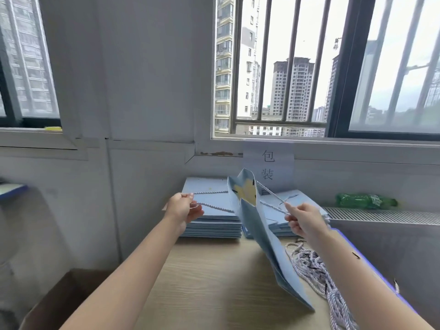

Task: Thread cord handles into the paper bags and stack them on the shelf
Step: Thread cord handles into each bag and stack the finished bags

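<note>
Left hand [183, 208] pinches cord handle [212, 206] ends left of the paper bag [259, 225], held upright above the table [214, 282]; right hand [304, 222] grips the opposite cord. Threading step, likely pulling handles snug; next, lay bag on stack. Bag holes, knots and right fingertips hard to see; no shelf visible

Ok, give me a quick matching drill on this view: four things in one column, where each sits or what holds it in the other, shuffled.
Things:
1. open bag
2. loose cords
3. green bottle
4. flat bags

Places:
A. lying on the radiator at right
B. stacked at the back of the table
C. hanging by its cords between both hands
D. piled on the table under the right forearm

Pairs: 1-C, 2-D, 3-A, 4-B
</note>
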`<state>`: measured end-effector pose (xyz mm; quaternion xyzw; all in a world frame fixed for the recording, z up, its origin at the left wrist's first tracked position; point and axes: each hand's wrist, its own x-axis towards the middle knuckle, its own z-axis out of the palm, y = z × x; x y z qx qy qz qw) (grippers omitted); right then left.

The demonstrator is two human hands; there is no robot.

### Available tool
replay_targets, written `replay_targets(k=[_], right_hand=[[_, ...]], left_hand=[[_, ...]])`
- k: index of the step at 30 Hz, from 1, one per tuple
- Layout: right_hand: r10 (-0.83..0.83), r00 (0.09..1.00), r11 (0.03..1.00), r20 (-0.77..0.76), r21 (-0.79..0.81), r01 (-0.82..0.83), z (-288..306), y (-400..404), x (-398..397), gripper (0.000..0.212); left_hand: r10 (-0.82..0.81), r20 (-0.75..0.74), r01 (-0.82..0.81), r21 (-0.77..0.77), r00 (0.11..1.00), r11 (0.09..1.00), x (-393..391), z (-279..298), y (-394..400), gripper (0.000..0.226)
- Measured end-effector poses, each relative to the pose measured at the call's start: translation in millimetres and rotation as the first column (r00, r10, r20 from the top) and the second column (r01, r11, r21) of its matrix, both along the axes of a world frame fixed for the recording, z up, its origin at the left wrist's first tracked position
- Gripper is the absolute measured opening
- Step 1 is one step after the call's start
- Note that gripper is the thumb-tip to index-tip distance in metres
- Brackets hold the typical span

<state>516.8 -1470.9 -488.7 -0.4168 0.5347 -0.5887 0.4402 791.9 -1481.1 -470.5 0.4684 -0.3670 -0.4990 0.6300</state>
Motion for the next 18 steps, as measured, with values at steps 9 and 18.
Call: replay_targets(k=[9, 18], right_hand=[[-0.066, 0.997, 0.977, 0.030, -0.201, 0.071, 48, 4, 3, 0.020], [-0.044, 0.999, 0.960, 0.008, -0.277, 0.045, 86, -1, 0, 0.017]], left_hand=[[-0.031, -0.098, 0.009, -0.217, 0.995, 0.976, 3, 59, -4, 0.021], [0.000, -0.081, -0.024, -0.303, 0.997, 0.953, 7, 97, -10, 0.022]])
